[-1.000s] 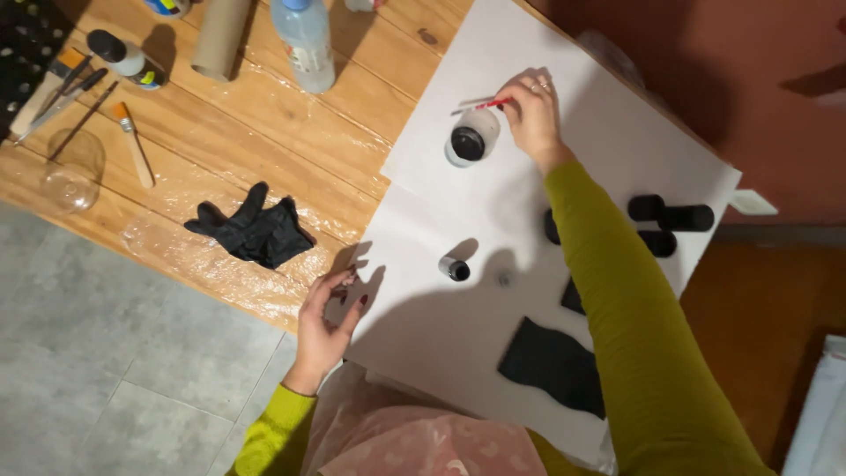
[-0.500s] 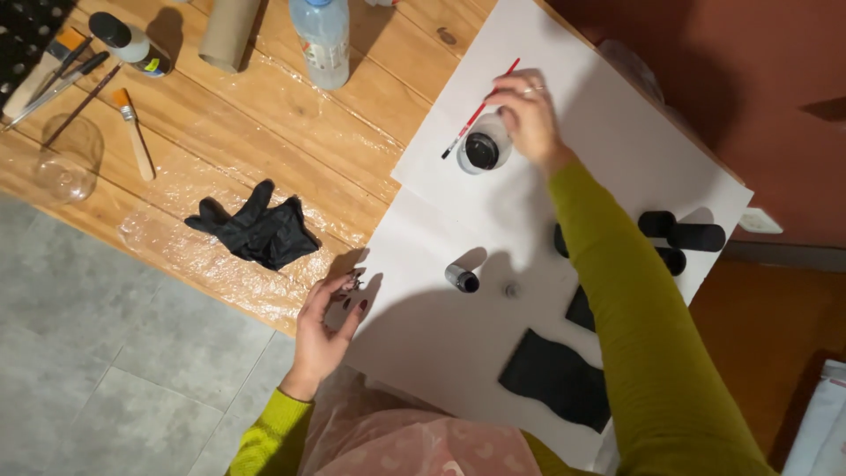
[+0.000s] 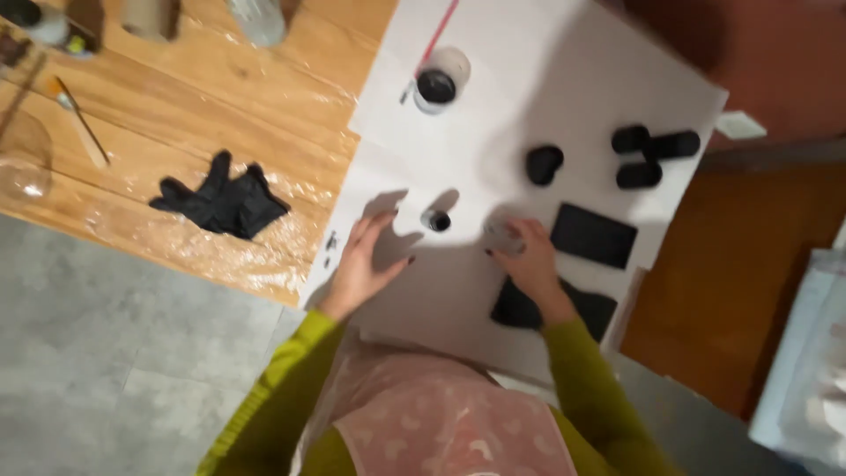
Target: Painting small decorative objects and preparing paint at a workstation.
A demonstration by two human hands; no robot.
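Fingers of the right hand [image 3: 527, 257] are curling around a small pale lid-like piece [image 3: 500, 234], gripping it just above the white sheet [image 3: 564, 79], though blur is hiding exactly how tightly they are closing. Just to its left a small open pot with a dark inside [image 3: 436, 220] is standing on the sheet, apart from both hands. The left hand [image 3: 366, 260] is lying flat with fingers spread and open, pressing on the sheet's near left part, holding nothing.

Around the right hand, black painted pieces are lying on the sheet: a flat rectangle [image 3: 593, 234] just beside it, another flat shape [image 3: 555, 308] partly under the wrist, and short black cylinders [image 3: 654, 155] farther out with one more [image 3: 544, 163] nearer the middle. A white cup of black paint [image 3: 440, 81] is sitting at the far edge with a red-handled brush [image 3: 438, 35] leaning in it. Black gloves [image 3: 222, 197] are resting on the plastic-covered wooden table [image 3: 176, 106], well apart to the left.
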